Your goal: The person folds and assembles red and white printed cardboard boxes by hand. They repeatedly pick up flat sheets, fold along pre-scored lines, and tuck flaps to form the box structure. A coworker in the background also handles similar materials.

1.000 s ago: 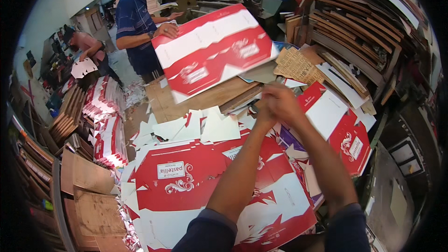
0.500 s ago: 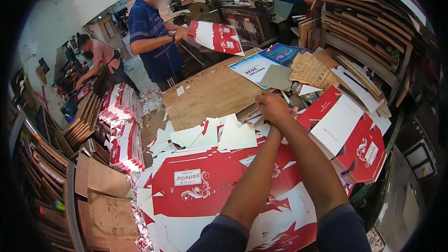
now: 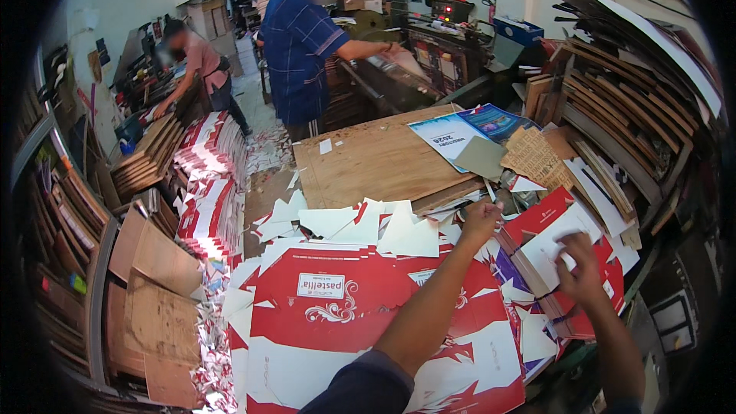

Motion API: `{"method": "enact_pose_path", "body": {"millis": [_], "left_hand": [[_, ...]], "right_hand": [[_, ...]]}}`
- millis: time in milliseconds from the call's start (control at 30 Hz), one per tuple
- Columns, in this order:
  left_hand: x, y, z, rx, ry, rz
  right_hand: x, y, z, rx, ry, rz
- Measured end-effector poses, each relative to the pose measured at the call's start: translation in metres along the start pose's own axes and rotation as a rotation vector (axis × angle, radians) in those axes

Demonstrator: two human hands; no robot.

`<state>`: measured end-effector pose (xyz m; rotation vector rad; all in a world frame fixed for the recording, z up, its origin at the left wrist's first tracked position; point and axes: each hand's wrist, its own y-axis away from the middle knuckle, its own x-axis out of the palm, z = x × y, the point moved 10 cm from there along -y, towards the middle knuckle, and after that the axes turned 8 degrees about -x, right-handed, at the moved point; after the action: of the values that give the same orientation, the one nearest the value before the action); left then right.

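My left hand is closed, fingers bent together, at the far left corner of a thick stack of red and white printed carton sheets. Whatever it may hold is too small to make out. Above the same stack, my right hand is curled, with a small whitish bit at its fingers that I cannot name. Under my left forearm lies a broad pile of red and white die-cut carton sheets with jagged edges. Pale triangular offcuts lie along its far edge.
Beyond the piles is a wooden board, with a blue and white booklet and brown patterned paper. Stacked printed sheets stand at left, wooden boards at right. One person works at a machine; another bends farther left.
My hands, together before, are now apart: the right came back over the stack, the left moved slightly right and nearer. The person in blue turned to the machine, taking the printed sheet there.
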<state>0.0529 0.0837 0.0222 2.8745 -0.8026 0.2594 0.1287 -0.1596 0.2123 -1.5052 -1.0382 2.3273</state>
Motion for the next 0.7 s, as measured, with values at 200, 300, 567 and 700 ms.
{"method": "enact_pose_path", "body": {"millis": [200, 300, 567, 700], "left_hand": [[-0.017, 0.001, -0.008, -0.016, 0.053, -0.055], [-0.030, 0.009, -0.002, -0.107, 0.195, -0.090], [-0.041, 0.024, -0.011, -0.137, 0.385, -0.254], [-0.043, 0.023, -0.017, -0.069, 0.423, -0.249]], "right_hand": [[-0.066, 0.148, -0.111, 0.273, 0.193, -0.330], [-0.074, 0.145, -0.094, 0.237, 0.297, -0.368], [-0.058, 0.132, -0.078, 0.285, 0.150, -0.294], [-0.050, 0.141, -0.098, 0.355, 0.108, -0.248]]}}
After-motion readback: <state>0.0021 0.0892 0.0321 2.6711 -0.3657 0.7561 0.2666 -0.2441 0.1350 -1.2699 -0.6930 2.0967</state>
